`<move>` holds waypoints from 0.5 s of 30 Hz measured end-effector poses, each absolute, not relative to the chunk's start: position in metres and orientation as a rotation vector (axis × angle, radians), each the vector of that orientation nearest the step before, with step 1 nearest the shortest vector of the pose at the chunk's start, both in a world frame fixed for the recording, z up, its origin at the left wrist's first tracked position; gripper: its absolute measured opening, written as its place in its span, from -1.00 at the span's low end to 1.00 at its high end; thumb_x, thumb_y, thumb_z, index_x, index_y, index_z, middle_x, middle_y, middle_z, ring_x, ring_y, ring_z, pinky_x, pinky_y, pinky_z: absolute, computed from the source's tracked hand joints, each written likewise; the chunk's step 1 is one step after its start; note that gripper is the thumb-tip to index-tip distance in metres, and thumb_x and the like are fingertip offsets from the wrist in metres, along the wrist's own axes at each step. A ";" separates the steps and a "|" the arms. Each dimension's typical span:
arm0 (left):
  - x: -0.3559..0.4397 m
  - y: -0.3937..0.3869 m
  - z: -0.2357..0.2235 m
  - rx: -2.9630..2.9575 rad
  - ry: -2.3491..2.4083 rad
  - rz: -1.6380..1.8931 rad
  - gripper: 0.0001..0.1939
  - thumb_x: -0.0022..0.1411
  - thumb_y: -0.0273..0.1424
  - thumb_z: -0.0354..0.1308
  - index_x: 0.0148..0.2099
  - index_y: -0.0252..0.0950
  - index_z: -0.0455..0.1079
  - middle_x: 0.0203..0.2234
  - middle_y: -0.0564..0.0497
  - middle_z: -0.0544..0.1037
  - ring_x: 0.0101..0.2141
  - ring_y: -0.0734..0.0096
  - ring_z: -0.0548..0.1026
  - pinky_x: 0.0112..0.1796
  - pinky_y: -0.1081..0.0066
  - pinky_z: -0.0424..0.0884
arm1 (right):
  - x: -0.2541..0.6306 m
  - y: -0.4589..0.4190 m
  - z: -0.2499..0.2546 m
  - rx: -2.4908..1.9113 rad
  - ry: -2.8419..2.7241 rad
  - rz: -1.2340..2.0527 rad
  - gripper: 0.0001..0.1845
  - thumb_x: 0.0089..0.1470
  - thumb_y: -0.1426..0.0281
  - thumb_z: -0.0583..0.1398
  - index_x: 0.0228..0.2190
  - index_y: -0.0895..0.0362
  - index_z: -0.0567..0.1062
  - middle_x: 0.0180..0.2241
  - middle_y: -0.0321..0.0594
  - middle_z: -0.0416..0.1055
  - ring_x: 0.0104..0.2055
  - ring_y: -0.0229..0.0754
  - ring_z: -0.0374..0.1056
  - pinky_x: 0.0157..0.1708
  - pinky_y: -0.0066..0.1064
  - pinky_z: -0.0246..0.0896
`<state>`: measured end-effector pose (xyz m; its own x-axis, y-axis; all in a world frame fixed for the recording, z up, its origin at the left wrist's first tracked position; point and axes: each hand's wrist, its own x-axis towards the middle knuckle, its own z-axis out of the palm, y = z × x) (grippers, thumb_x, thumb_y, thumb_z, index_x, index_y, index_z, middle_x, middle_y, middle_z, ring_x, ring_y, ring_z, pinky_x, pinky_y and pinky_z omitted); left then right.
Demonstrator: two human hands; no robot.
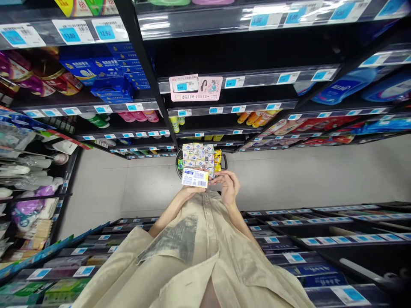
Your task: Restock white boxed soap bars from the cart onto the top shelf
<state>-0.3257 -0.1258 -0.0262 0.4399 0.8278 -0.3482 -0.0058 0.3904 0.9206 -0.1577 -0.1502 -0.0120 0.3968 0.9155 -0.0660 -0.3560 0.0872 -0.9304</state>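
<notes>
My left hand (190, 192) grips a flat white soap packet (195, 178) with blue and yellow print and a barcode, holding it in front of my body. My right hand (228, 186) is just right of the packet, its fingers loosely bent and apart and their tips by the packet's right edge; whether they touch it I cannot tell. Just beyond the packet sits a dark shopping basket (225, 161), filled with several similar white and blue packets (196, 156). Yellow packets (217, 159) lie along its right side and a green packet (180, 164) on its left.
Ahead stands a dark shelf unit with price tags (235, 82), blue boxes (111, 87), orange bottles (257, 118) and blue detergent packs (337, 87). Hanging goods (35, 188) line the left. Another shelf (308, 244) runs close behind me. Grey floor (282, 175) lies between.
</notes>
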 end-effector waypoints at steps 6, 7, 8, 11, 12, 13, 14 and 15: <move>-0.324 -0.126 -0.024 1.212 1.153 0.599 -0.39 0.12 -0.26 0.45 0.24 0.08 0.53 -0.06 0.09 0.74 -0.03 0.00 0.70 -0.06 -0.17 0.61 | -0.157 -0.149 -0.014 -1.094 -0.661 1.059 -0.78 0.23 0.17 0.30 -0.26 0.06 0.55 -0.35 -0.25 0.66 -0.53 -0.18 0.54 -0.49 -0.37 0.42; -0.324 -0.126 -0.026 1.240 1.157 0.595 -0.38 0.12 -0.31 0.46 0.24 0.08 0.53 -0.04 0.09 0.74 -0.03 0.02 0.70 -0.07 -0.15 0.60 | -0.157 -0.149 -0.015 -1.092 -0.662 1.059 -0.78 0.23 0.17 0.31 -0.26 0.06 0.55 -0.35 -0.25 0.66 -0.53 -0.19 0.54 -0.50 -0.37 0.41; -0.324 -0.126 -0.028 1.261 1.144 0.592 -0.37 0.11 -0.35 0.46 0.24 0.07 0.53 -0.02 0.09 0.73 -0.03 0.03 0.70 -0.07 -0.13 0.60 | -0.157 -0.148 -0.015 -1.092 -0.664 1.057 -0.78 0.22 0.17 0.31 -0.26 0.06 0.55 -0.36 -0.25 0.65 -0.54 -0.19 0.54 -0.50 -0.38 0.40; -0.324 -0.125 -0.034 1.361 1.118 0.612 -0.36 0.12 -0.48 0.44 0.22 0.09 0.53 0.01 0.11 0.72 -0.03 0.09 0.69 -0.06 -0.07 0.60 | -0.156 -0.147 -0.015 -1.107 -0.672 1.050 -0.76 0.21 0.15 0.31 -0.27 0.06 0.54 -0.38 -0.26 0.64 -0.55 -0.19 0.52 -0.51 -0.38 0.39; -0.325 -0.124 -0.035 1.421 1.136 0.629 -0.34 0.11 -0.52 0.43 0.21 0.11 0.52 0.01 0.13 0.72 -0.03 0.11 0.69 -0.06 -0.06 0.59 | -0.156 -0.147 -0.015 -1.115 -0.674 1.048 -0.76 0.21 0.15 0.31 -0.27 0.06 0.53 -0.38 -0.26 0.64 -0.56 -0.19 0.52 -0.52 -0.37 0.39; -0.325 -0.124 -0.036 1.482 1.162 0.649 -0.32 0.09 -0.56 0.42 0.20 0.12 0.52 0.01 0.16 0.72 -0.02 0.13 0.69 -0.04 -0.06 0.59 | -0.155 -0.146 -0.015 -1.123 -0.675 1.047 -0.76 0.21 0.14 0.31 -0.27 0.06 0.53 -0.39 -0.26 0.63 -0.56 -0.20 0.51 -0.52 -0.38 0.39; -0.325 -0.124 -0.037 1.530 1.188 0.665 -0.31 0.09 -0.59 0.41 0.20 0.13 0.52 0.01 0.17 0.72 -0.02 0.14 0.69 -0.01 -0.06 0.58 | -0.155 -0.146 -0.015 -1.130 -0.676 1.046 -0.76 0.21 0.14 0.30 -0.27 0.06 0.53 -0.40 -0.27 0.63 -0.56 -0.20 0.51 -0.52 -0.38 0.38; -0.325 -0.124 -0.037 1.555 1.205 0.669 -0.31 0.08 -0.61 0.41 0.19 0.13 0.51 0.01 0.18 0.72 0.00 0.15 0.68 0.01 -0.07 0.57 | -0.155 -0.145 -0.016 -1.134 -0.676 1.045 -0.76 0.22 0.15 0.30 -0.27 0.06 0.52 -0.40 -0.27 0.63 -0.56 -0.21 0.50 -0.52 -0.38 0.38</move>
